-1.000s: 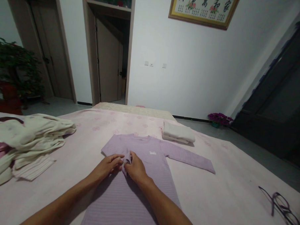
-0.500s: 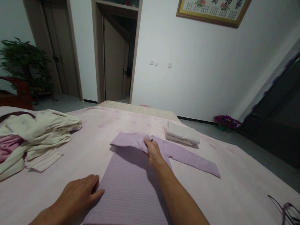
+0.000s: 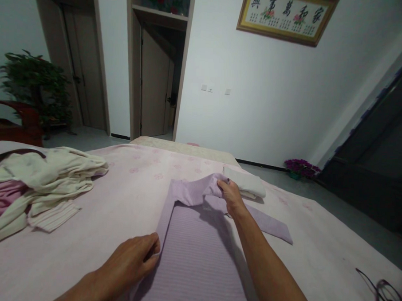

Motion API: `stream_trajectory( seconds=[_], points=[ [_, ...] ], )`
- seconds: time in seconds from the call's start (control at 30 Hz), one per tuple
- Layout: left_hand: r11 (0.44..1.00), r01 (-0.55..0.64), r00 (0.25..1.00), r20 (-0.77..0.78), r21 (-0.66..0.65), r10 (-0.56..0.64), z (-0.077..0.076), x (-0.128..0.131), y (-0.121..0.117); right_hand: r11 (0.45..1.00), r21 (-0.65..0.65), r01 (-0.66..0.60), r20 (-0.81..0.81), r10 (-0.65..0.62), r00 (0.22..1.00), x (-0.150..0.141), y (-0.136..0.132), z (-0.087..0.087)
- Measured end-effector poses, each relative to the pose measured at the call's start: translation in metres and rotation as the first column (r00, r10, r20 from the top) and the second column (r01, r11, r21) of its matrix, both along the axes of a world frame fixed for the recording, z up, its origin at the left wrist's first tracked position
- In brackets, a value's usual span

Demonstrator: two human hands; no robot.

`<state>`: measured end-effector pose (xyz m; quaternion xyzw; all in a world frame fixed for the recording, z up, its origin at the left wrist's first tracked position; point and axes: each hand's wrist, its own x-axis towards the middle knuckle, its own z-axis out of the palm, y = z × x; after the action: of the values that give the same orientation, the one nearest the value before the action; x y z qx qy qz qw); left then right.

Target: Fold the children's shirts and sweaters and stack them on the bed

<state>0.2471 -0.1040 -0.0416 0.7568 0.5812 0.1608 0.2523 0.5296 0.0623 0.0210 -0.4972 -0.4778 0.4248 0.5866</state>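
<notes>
We identify the supporting surface as a bed [image 3: 125, 196] with a pale pink cover bearing a faint floral pattern. At its far end we note a beige band [image 3: 184, 146], possibly a pillow or folded quilt; the view does not settle this. A lilac ribbed top [image 3: 192, 261] lies at mid-bed, one sleeve [image 3: 271, 224] extended to the right. A folded white stack [image 3: 244, 181] sits just beyond it. On the left we find a loose heap of cream garments [image 3: 43, 179] over a pink garment [image 3: 2, 197]. Dark-framed eyeglasses [image 3: 386, 296] rest open near the right edge.
</notes>
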Motion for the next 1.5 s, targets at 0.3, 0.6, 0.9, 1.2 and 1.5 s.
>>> stream_trajectory(
  seconds=[0.3,0.6,0.9,1.2,1.5],
  points=[
    [0.948,0.083,0.903,0.426,-0.307,0.058,-0.014,0.017,0.060,0.981,0.189,-0.048,0.335,-0.018,0.942,0.002,-0.025,0.016],
    [0.936,-0.134,0.627,0.703,-0.327,0.335,-0.001,0.023,0.175,0.827,-0.001,-0.563,0.963,0.152,0.221,-0.055,-0.120,-0.002],
    [0.886,-0.271,0.756,0.486,-0.377,0.438,-0.026,0.031,0.224,0.756,-0.149,-0.637,0.968,0.244,0.064,-0.072,-0.148,-0.048],
    [0.917,-0.372,0.876,0.271,-0.147,0.399,-0.025,0.022,0.242,0.816,-0.034,-0.577,0.958,0.190,0.213,-0.076,-0.147,-0.055],
    [0.908,-0.396,0.918,0.047,0.139,0.394,-0.034,0.016,0.233,0.839,0.178,-0.515,0.852,0.130,0.506,-0.069,-0.139,-0.062]
  ],
)
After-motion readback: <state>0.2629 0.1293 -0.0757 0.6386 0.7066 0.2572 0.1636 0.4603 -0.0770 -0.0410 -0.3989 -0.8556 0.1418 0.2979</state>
